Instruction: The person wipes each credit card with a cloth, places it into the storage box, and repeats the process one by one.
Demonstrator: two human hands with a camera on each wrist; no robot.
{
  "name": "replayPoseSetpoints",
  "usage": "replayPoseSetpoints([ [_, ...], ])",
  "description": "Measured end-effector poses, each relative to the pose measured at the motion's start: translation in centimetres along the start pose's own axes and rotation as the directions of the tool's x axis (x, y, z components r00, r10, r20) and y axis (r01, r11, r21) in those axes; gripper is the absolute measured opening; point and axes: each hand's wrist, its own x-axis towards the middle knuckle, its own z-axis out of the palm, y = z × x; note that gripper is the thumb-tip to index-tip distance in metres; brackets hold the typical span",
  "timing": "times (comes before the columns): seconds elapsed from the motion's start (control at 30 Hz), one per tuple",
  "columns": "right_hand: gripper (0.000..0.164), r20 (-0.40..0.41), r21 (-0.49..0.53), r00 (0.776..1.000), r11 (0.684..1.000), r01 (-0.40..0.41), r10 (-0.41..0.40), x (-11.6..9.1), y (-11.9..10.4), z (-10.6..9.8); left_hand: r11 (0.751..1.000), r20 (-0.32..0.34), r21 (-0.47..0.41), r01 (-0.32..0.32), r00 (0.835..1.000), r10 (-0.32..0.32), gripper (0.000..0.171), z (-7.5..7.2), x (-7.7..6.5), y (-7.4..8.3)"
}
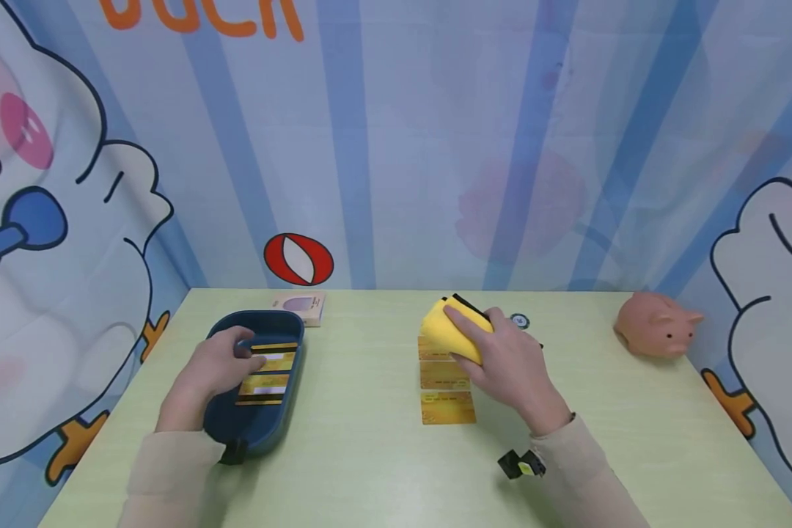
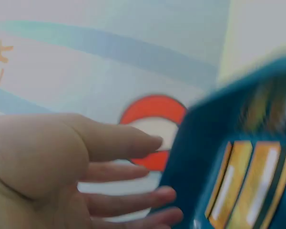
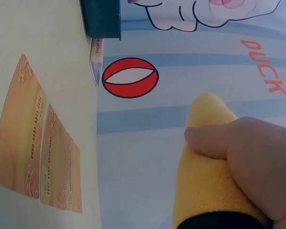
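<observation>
My left hand (image 1: 221,361) is over the dark blue tray (image 1: 213,419), its fingers extended and nothing between them. Two gold bank cards (image 1: 262,389) lie inside with dark stripes and white strips facing up. In the left wrist view the fingers of the left hand (image 2: 128,191) are apart from these cards (image 2: 267,186). My right hand (image 1: 511,359) grips a fuzzy yellow cloth (image 1: 444,328) with black edging, held above the table. Below it, three gold bank cards (image 1: 447,408) lie in a column on the table, number side up; the cloth partly covers the farthest one.
Behind the tray lies a small pale box (image 1: 309,308). A pink piggy bank (image 1: 656,326) stands at the back right. A small round dark disc (image 1: 520,320) lies beyond the right hand. A printed curtain (image 1: 402,147) closes off the back of the table.
</observation>
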Motion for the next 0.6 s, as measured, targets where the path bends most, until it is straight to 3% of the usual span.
replayPoseSetpoints([
  [0.13, 0.073, -0.005, 0.005, 1.000, 1.000, 0.001, 0.000, 0.0, 0.1, -0.1, 0.980, -0.091, -0.102, -0.169, 0.983, 0.160, 0.056, 0.2, -0.7, 2.0],
  [0.33, 0.072, -0.027, 0.003, 1.000, 1.000, -0.002, 0.002, -0.2, 0.4, -0.3, 0.895, -0.194, -0.187, -0.405, 0.908, 0.371, 0.047, 1.9, -1.4, 5.6],
  [0.47, 0.071, -0.048, 0.000, 0.999, 1.000, 0.002, -0.002, -0.2, 0.6, -0.5, 0.831, -0.203, -0.235, -0.504, 0.862, 0.465, 0.041, 3.5, -1.9, 8.4],
  [0.6, 0.072, -0.061, 0.003, 0.998, 1.000, 0.003, -0.002, -0.2, 0.7, -0.6, 0.793, -0.170, -0.253, -0.554, 0.832, 0.527, 0.039, 5.2, -2.1, 10.9],
])
